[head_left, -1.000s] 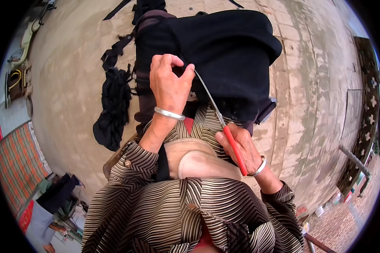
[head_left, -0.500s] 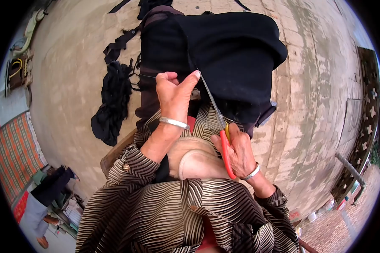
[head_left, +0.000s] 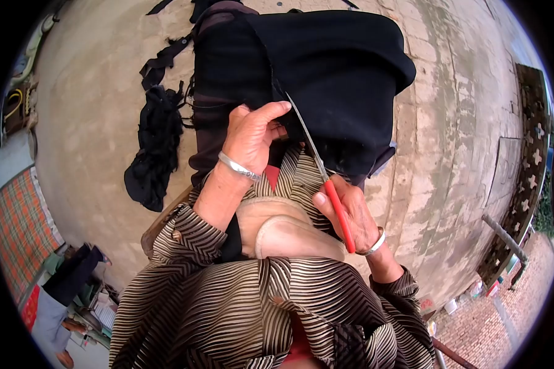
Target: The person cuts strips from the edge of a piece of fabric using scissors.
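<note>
Black cloth lies spread over the lap, with a seam or cut edge running down its left part. My right hand is closed around the red handle of the scissors, whose blades point up and to the left onto the cloth. My left hand, with a silver bracelet, is at the cloth's lower edge. Its thumb reaches to the scissor tips, and its other fingers curl under, gripping the cloth edge, partly hidden.
Black cloth scraps lie on the paved ground at the left. Another person in grey trousers is at the lower left, near a plaid cloth. A metal pipe sticks out at the right.
My left fingers have moved from a raised pinch down to the cloth edge, the thumb now stretched along it. The scissors look closed now; a yellow handle part seen earlier is hidden.
</note>
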Available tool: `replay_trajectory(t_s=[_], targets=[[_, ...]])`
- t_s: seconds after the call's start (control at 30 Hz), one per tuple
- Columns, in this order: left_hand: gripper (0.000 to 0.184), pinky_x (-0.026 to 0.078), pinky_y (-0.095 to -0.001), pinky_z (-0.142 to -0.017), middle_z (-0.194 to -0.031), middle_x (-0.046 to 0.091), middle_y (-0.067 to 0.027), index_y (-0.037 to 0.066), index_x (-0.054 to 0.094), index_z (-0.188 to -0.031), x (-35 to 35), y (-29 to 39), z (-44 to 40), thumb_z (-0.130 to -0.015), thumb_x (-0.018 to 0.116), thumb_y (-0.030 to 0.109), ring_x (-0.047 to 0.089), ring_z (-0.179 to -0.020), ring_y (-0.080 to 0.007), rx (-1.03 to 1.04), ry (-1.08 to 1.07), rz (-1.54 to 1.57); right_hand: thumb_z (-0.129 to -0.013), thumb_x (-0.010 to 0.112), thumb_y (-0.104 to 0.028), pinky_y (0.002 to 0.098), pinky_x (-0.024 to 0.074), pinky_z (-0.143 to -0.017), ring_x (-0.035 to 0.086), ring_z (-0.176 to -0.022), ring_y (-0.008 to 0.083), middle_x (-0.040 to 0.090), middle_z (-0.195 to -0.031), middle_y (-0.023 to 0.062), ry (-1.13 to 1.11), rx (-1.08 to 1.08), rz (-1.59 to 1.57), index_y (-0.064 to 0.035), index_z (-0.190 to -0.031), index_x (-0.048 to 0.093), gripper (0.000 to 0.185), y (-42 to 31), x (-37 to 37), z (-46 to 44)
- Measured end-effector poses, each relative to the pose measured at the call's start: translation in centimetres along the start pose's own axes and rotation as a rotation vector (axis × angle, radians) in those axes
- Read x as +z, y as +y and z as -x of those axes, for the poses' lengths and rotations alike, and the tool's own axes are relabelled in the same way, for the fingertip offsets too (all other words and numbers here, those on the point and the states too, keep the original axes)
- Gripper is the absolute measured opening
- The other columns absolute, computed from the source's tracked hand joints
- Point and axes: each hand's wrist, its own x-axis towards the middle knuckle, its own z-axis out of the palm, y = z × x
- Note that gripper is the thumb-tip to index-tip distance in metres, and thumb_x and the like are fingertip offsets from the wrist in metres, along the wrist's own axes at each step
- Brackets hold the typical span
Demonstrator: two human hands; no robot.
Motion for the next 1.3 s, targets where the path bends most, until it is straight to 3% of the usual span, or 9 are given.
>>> replay_trajectory(t_s=[0.17, 0.23, 0.57, 0.77, 0.83, 1.03, 1.17, 1.27, 1.3], targets=[[0.008, 0.056, -0.0334, -0.063, -0.079, 0.070, -0.0132, -0.005, 0.067, -0.075, 0.3, 0.2, 0.0, -0.081, 0.066, 0.001, 0.069, -0.069, -0.0210, 0.014, -0.036, 0.020, -0.090, 0.062, -0.043, 0.0337, 0.0431, -0.060, 0.054, -0.066, 0.0192, 0.052, -0.070, 0.0107, -0.192, 0.130, -0.229, 0.0037, -0.088, 0.053, 0.047, -0.5, -1.5, 0.2], [0.008, 0.056, -0.0328, -0.063, -0.078, 0.070, -0.0135, -0.004, 0.067, -0.073, 0.2, 0.3, 0.0, -0.080, 0.066, 0.000, 0.069, -0.068, -0.0209, 0.008, -0.050, 0.033, -0.090, 0.054, -0.053, 0.0248, 0.0420, -0.057, 0.047, -0.064, 0.0110, 0.048, -0.073, 0.0033, -0.250, 0.089, -0.327, 0.0022, -0.101, 0.051, 0.057, -0.2, -1.4, 0.2], [0.013, 0.053, -0.0303, -0.066, -0.074, 0.069, -0.0111, -0.003, 0.066, -0.066, -0.8, -0.1, -0.1, -0.078, 0.067, -0.004, 0.068, -0.071, -0.0186, 0.024, -0.071, 0.045, -0.089, 0.053, -0.057, 0.0246, 0.0422, -0.058, 0.047, -0.064, 0.0116, 0.047, -0.071, 0.0036, -0.303, 0.133, -0.403, 0.0046, -0.102, 0.051, 0.062, -1.2, -2.2, 0.0], [0.007, 0.055, -0.0284, -0.065, -0.080, 0.070, -0.0154, -0.007, 0.068, -0.076, -1.8, 0.0, 0.0, -0.082, 0.064, -0.006, 0.069, -0.071, -0.0190, 0.048, -0.154, 0.017, -0.091, 0.058, -0.045, 0.0336, 0.0410, -0.065, 0.049, -0.072, 0.0182, 0.050, -0.076, 0.0104, -0.265, 0.168, -0.221, 0.0036, -0.088, 0.054, 0.048, -2.4, -2.4, -0.6], [0.007, 0.054, -0.0281, -0.065, -0.079, 0.070, -0.0151, -0.007, 0.069, -0.076, -1.7, 0.1, 0.0, -0.081, 0.065, -0.006, 0.069, -0.071, -0.0187, 0.054, -0.154, 0.026, -0.091, 0.059, -0.043, 0.0338, 0.0409, -0.069, 0.049, -0.073, 0.0195, 0.050, -0.075, 0.0104, -0.240, -0.011, -0.211, 0.0032, -0.089, 0.054, 0.047, -1.6, -2.0, -0.5], [0.007, 0.053, -0.0270, -0.063, -0.076, 0.070, -0.0136, -0.005, 0.069, -0.074, -1.4, 0.4, 0.3, -0.080, 0.066, -0.005, 0.068, -0.068, -0.0172, 0.052, -0.149, 0.018, -0.090, 0.059, -0.046, 0.0332, 0.0404, -0.071, 0.050, -0.074, 0.0209, 0.051, -0.077, 0.0131, -0.251, -0.005, -0.186, 0.0040, -0.093, 0.052, 0.050, -2.8, -2.1, -0.5], [0.008, 0.051, -0.0252, -0.061, -0.072, 0.069, -0.0107, -0.004, 0.069, -0.071, -1.4, 0.5, 0.4, -0.080, 0.069, -0.003, 0.065, -0.062, -0.0145, 0.022, -0.127, -0.012, -0.092, 0.057, -0.047, 0.0349, 0.0410, -0.069, 0.050, -0.072, 0.0223, 0.051, -0.075, 0.0124, -0.256, 0.014, -0.190, 0.0039, -0.092, 0.052, 0.051, -2.1, -1.9, -0.7], [0.010, 0.049, -0.0234, -0.059, -0.070, 0.069, -0.0085, -0.003, 0.070, -0.070, -0.9, 0.7, 0.7, -0.079, 0.070, -0.002, 0.064, -0.061, -0.0126, 0.047, -0.140, 0.017, -0.089, 0.049, -0.059, 0.0282, 0.0378, -0.058, 0.043, -0.063, 0.0136, 0.046, -0.070, 0.0038, -0.184, -0.016, -0.068, -0.0001, -0.094, 0.051, 0.059, -1.7, -1.2, -0.5], [0.010, 0.049, -0.0234, -0.059, -0.070, 0.069, -0.0085, -0.003, 0.070, -0.070, -0.7, 0.9, 0.8, -0.079, 0.070, -0.002, 0.064, -0.061, -0.0126, 0.045, -0.141, 0.017, -0.091, 0.051, -0.052, 0.0342, 0.0391, -0.059, 0.045, -0.062, 0.0220, 0.046, -0.068, 0.0101, -0.154, -0.017, -0.062, 0.0014, -0.087, 0.049, 0.054, -1.5, -1.0, -0.3]])
